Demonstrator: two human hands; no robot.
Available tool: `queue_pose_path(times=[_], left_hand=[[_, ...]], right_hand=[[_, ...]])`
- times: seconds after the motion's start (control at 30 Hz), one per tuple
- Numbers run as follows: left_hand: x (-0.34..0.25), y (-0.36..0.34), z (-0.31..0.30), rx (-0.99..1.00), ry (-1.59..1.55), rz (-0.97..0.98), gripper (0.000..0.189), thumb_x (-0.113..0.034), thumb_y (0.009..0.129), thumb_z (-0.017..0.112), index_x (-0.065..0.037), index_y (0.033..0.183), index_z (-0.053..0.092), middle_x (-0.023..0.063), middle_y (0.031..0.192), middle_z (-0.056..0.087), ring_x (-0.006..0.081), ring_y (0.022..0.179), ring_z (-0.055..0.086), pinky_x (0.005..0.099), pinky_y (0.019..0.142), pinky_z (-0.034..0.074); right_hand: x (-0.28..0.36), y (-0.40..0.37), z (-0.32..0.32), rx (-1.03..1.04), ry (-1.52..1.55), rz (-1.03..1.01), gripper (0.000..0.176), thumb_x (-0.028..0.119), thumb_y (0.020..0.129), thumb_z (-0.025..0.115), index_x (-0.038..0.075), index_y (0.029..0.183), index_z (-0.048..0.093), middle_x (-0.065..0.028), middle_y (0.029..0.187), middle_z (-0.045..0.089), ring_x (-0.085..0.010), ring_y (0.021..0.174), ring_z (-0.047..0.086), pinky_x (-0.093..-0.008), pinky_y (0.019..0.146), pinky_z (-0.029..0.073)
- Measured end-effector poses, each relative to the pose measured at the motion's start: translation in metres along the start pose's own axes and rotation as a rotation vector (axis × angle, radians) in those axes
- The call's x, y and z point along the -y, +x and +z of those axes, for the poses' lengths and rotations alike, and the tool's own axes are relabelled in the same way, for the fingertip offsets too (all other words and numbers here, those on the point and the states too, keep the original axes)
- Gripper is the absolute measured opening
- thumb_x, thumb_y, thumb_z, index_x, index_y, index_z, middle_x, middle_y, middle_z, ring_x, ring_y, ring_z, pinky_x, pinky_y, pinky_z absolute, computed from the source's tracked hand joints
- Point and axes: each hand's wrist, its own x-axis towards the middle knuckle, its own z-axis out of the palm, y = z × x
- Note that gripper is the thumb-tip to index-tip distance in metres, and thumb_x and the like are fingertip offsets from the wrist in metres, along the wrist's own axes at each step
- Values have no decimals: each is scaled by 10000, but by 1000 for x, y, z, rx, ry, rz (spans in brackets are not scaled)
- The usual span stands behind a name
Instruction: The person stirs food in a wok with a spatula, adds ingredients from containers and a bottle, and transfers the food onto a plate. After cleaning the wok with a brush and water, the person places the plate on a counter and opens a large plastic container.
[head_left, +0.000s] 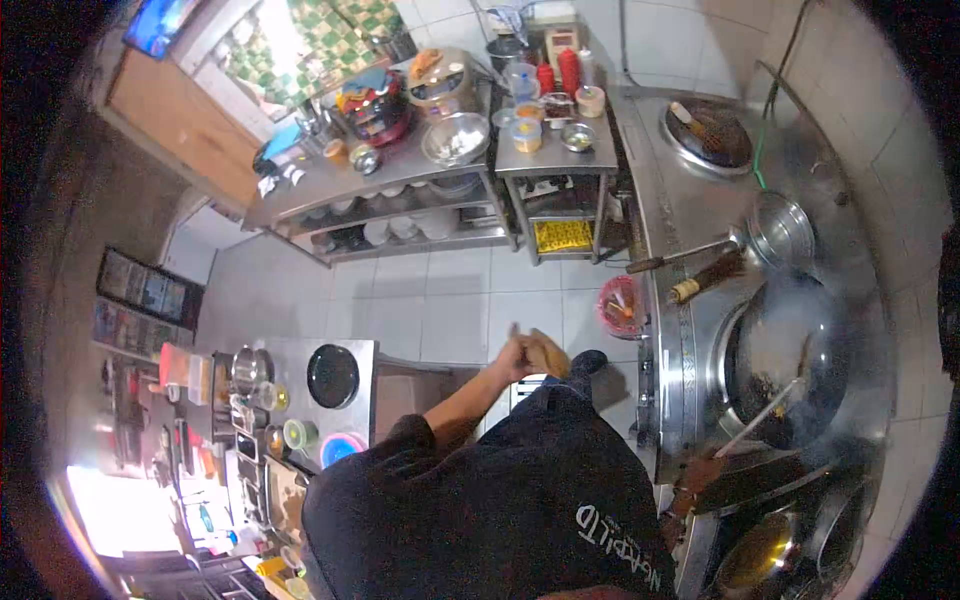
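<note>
At the lower right my right hand [697,474], partly in shadow, is closed around the handle of a long wok ladle [757,418]. The ladle's head reaches into a large dark wok [822,330], where bits of food lie and smoke or steam rises. My left hand [515,357] is held out in front of my body, away from the stove. Its fingers are closed on a tan, cloth-like thing [549,354], which is too blurred to name surely.
On the steel stove [690,225] sit a strainer [781,228], a brush [705,278] and a covered burner. A red basket [619,306] stands on the floor beside it. Sauce bottles [568,70] crowd a steel table ahead. A black plate [333,376] lies on the left counter.
</note>
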Motion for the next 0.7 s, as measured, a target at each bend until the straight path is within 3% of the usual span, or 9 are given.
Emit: queue_pose_path(times=[0.03, 0.07, 0.1, 0.13, 0.2, 0.33, 0.47, 0.53, 0.7], left_hand=[[8, 2, 29, 60, 140, -38, 392, -385, 894, 351, -53, 1044, 497, 115, 984, 554, 266, 915, 568, 479, 749, 511], [19, 8, 61, 166, 273, -57, 395, -455, 880, 392, -107, 980, 551, 72, 961, 583, 230, 883, 570, 426, 762, 495], [49, 81, 37, 190, 206, -131, 303, -388, 873, 437, -126, 968, 555, 64, 899, 595, 217, 826, 581, 416, 752, 498], [58, 68, 78, 181, 223, -243, 193, -158, 813, 442, -72, 968, 519, 80, 823, 592, 232, 738, 607, 373, 636, 533], [77, 60, 144, 257, 465, -312, 294, -350, 876, 430, -97, 971, 545, 54, 889, 607, 224, 776, 590, 393, 706, 512], [122, 91, 219, 359, 472, -517, 256, -301, 836, 479, -79, 947, 540, 93, 905, 610, 258, 781, 602, 390, 688, 514], [141, 134, 273, 443, 490, -626, 247, -269, 806, 502, -74, 953, 541, 104, 914, 610, 271, 799, 602, 396, 693, 512], [167, 151, 284, 374, 534, -623, 222, -258, 804, 504, -76, 926, 540, 92, 878, 607, 262, 784, 597, 394, 693, 505], [207, 160, 299, 630, 363, -791, 121, -208, 788, 501, -87, 795, 498, 78, 712, 526, 213, 680, 518, 358, 599, 438]], right_hand=[[-1, 0, 6, -7, 16, 8, 287, 215, 817, 511, -16, 981, 558, -240, 827, 605, -399, 755, 591, -464, 643, 471], [-2, -2, 10, -5, 29, 19, 292, 221, 820, 508, -14, 985, 559, -240, 827, 604, -400, 753, 591, -463, 641, 471], [-3, -5, 12, -6, 43, 29, 297, 227, 824, 504, -13, 990, 560, -240, 827, 604, -401, 750, 591, -463, 638, 470], [-8, -6, 17, -8, 50, 43, 302, 233, 827, 501, -11, 994, 561, -240, 827, 604, -402, 748, 590, -462, 636, 469], [-12, -14, 29, -26, 19, 78, 311, 245, 833, 495, -8, 1002, 563, -240, 827, 603, -404, 743, 590, -461, 631, 468], [-22, -7, 43, -44, -235, 262, 332, 269, 846, 483, -1, 1018, 567, -240, 826, 603, -408, 733, 588, -458, 621, 465], [114, -35, -89, -187, -172, 102, 363, 276, 853, 494, 80, 1157, 523, -247, 761, 594, -410, 707, 595, -442, 621, 473], [163, -55, -164, 32, -362, 174, 396, 241, 837, 512, 90, 1202, 497, -247, 804, 599, -399, 699, 590, -446, 625, 463], [186, -12, -160, 77, -634, 176, 262, 143, 779, 528, 4, 997, 567, -231, 810, 594, -384, 709, 589, -453, 637, 469]])
